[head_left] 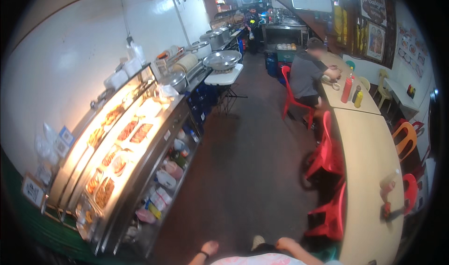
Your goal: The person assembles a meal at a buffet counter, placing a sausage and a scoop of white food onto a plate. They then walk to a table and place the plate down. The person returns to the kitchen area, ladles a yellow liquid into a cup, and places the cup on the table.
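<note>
At the bottom edge, my left hand (pixel 210 248), with a dark band on the wrist, hangs over the dark floor (pixel 242 181). Its fingers look curled, and the palm is hidden. My right hand (pixel 286 244) hangs near a red plastic chair (pixel 329 216), apart from it. Blur hides its fingers, and I see no object sticking out of either hand. One of my shoes (pixel 258 242) shows between them. To the left stands a lit food display counter (pixel 154 131) with several metal trays of cooked food, among them a tray of browned pieces (pixel 104 193).
A long pale table (pixel 364 145) with sauce bottles (pixel 346 89) lines the right side. A seated person (pixel 307 72) eats there on a red chair. Ahead, a white folding table (pixel 224 76) bears a large metal bowl (pixel 222 60). Another person (pixel 252 26) stands by the kitchen.
</note>
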The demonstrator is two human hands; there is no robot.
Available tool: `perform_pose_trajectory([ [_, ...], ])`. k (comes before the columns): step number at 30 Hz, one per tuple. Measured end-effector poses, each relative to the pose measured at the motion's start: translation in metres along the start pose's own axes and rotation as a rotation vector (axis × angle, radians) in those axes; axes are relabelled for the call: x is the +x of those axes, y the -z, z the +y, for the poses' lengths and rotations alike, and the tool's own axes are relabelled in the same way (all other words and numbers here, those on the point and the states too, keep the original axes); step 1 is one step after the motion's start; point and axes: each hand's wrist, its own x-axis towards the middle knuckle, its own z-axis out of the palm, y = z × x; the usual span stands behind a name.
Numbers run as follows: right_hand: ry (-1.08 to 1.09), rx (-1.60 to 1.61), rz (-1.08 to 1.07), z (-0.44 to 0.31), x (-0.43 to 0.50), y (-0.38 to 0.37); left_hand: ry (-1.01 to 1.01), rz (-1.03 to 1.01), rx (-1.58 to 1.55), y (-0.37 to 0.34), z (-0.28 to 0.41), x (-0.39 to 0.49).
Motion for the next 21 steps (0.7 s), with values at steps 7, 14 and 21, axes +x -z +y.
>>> perform_pose_trajectory([
  [7,0.264,0.036,0.381,-0.029,0.06,0.331,0.465,-0.079,-0.036,0.077,0.066,0.079],
  [14,0.273,-0.049,0.251,-0.016,0.222,0.557,0.482,-0.177,0.025,0.149,0.211,0.304],
  [21,0.233,0.521,0.462,-0.057,0.255,0.772,0.008,-0.028,0.146,0.295,0.53,0.661],
])
